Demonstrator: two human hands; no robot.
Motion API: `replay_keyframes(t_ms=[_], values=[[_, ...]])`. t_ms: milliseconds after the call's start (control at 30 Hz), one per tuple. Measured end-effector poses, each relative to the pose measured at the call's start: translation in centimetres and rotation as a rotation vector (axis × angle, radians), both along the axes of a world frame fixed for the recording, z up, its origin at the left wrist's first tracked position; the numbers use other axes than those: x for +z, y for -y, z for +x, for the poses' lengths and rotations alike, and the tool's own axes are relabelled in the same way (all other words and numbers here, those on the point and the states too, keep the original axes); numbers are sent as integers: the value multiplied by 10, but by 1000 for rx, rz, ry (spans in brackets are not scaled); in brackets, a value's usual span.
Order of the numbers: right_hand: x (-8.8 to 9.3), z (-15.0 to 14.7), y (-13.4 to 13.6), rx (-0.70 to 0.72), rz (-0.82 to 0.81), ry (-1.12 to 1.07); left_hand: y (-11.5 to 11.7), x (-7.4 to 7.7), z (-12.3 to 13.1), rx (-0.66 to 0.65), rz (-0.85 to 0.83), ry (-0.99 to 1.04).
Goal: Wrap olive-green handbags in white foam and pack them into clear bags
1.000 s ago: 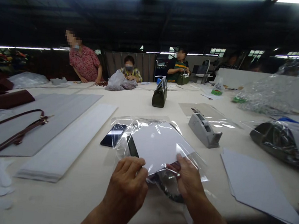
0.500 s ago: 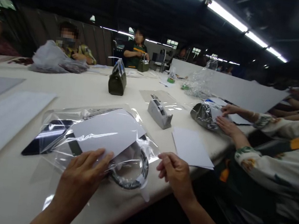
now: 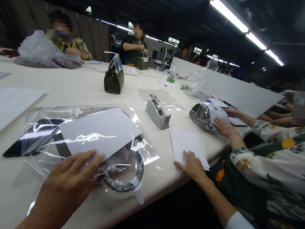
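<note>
Under my left hand [image 3: 72,179] lies a clear plastic bag [image 3: 148,152], its fingers spread flat on the film. Inside the bag are a white sheet of card [image 3: 102,129] and a dark handbag, mostly hidden, with its round wrapped handle [image 3: 140,168] at the right end. My right hand [image 3: 192,167] rests with fingers extended on the lower edge of a small stack of white paper sheets [image 3: 186,144]. A dark flat item [image 3: 33,135] pokes out at the bag's left side. Between and beyond my hands stands a grey tape dispenser [image 3: 158,114].
An olive handbag [image 3: 114,77] stands upright on the white table [image 3: 79,84]. Another printed clear bag [image 3: 158,97] lies flat. At right, a co-worker's hands [image 3: 224,126] hold a plastic-wrapped bag [image 3: 203,116]. White sheets [image 3: 1,112] lie at left. Crumpled plastic [image 3: 201,81] sits farther back.
My right hand has moved right, from beside the handle onto the paper stack, and its fingers have straightened. My left hand stays on the plastic bag. The view has shifted slightly.
</note>
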State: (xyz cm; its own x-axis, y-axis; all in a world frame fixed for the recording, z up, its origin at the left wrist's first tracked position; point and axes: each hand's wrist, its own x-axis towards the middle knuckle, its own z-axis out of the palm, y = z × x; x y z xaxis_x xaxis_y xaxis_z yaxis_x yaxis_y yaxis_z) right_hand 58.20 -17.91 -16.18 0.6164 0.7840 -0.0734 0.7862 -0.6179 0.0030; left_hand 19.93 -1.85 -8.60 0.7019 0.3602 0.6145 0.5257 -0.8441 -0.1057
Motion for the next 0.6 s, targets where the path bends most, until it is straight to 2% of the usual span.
replay_keyframes(t_ms=[267,467,600], values=[[24,3,-1,172,-70,-8,4,1,-7,-29,13,6],[29,5,-2,122,-29,4,16,4,-10,-27,6,42],[28,17,-21,95,33,43,34,11,-8,-45,23,127]])
